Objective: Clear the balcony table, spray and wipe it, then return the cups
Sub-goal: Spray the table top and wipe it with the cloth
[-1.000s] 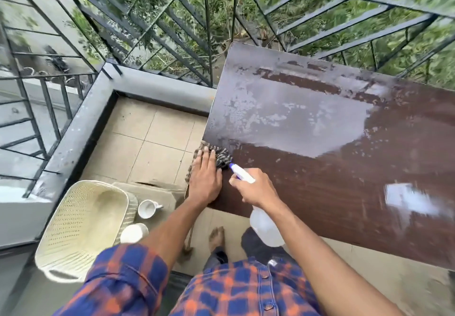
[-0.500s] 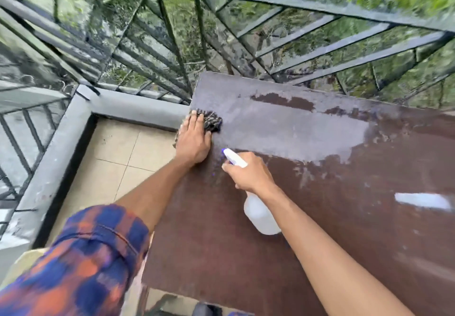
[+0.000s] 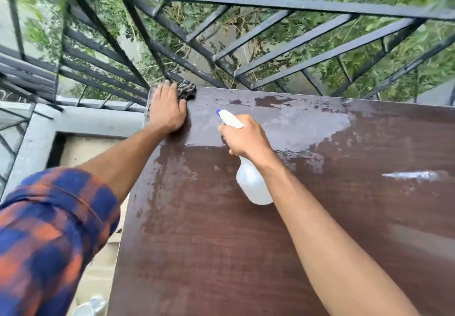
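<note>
The dark brown balcony table fills the middle and right of the view, with a wet shiny patch across its far half. My left hand presses flat on a dark patterned cloth at the table's far left corner; most of the cloth is under the palm. My right hand grips a white spray bottle by its neck above the table, its blue-tipped nozzle pointing toward the far left. A white cup shows partly on the floor at the bottom left.
A black metal railing runs close along the table's far edge, with green plants beyond it. A grey concrete ledge and beige floor tiles lie to the left of the table.
My left hand has slid the cloth along the table's left edge from the near corner to the far corner. My right hand followed with the bottle. The basket and one cup left the view.
</note>
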Motion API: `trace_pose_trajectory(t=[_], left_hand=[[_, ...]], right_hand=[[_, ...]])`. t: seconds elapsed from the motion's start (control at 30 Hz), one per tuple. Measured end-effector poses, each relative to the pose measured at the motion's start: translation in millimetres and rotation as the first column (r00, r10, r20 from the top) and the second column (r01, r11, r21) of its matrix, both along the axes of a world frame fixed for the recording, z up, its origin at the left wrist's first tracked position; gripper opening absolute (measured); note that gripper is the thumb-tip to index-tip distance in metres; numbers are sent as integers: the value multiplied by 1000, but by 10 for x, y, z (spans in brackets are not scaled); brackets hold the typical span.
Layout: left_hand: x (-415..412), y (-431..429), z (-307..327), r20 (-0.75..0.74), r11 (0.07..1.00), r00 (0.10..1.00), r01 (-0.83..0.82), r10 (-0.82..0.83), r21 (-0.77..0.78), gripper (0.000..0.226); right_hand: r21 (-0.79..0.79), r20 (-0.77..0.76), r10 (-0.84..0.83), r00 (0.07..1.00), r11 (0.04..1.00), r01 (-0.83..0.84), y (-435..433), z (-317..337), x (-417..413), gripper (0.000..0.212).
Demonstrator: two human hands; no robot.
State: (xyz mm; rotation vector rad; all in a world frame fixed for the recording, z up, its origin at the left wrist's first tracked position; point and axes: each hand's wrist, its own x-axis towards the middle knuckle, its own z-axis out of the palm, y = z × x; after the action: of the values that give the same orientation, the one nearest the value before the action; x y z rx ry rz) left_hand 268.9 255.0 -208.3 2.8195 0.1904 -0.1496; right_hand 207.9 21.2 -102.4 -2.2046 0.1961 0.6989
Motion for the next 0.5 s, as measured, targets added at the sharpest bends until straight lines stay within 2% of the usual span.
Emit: trace_pose_trajectory(t=[0.13,0.3,0.4,0.5], left_hand=[[96,-556,19,15,986,986,168,-168,19,62],[5,-1911,145,-25,901,901,433,-433,34,68],[-128,-2547,91,-97,733,743,669,-662,121,77],[-327,-2824,3,-97,601,602,798,-793,39,74]], right_hand=[[-43,-22,-80,997,996,79,-400,28,-6,20],[-59,18,-253,967,966,253,-903,104,-87,19],[-67,16,-364,931,929,364,-1201,106,-216,20],[-122,23,-433,901,894,432,-1522,143,-405,23]])
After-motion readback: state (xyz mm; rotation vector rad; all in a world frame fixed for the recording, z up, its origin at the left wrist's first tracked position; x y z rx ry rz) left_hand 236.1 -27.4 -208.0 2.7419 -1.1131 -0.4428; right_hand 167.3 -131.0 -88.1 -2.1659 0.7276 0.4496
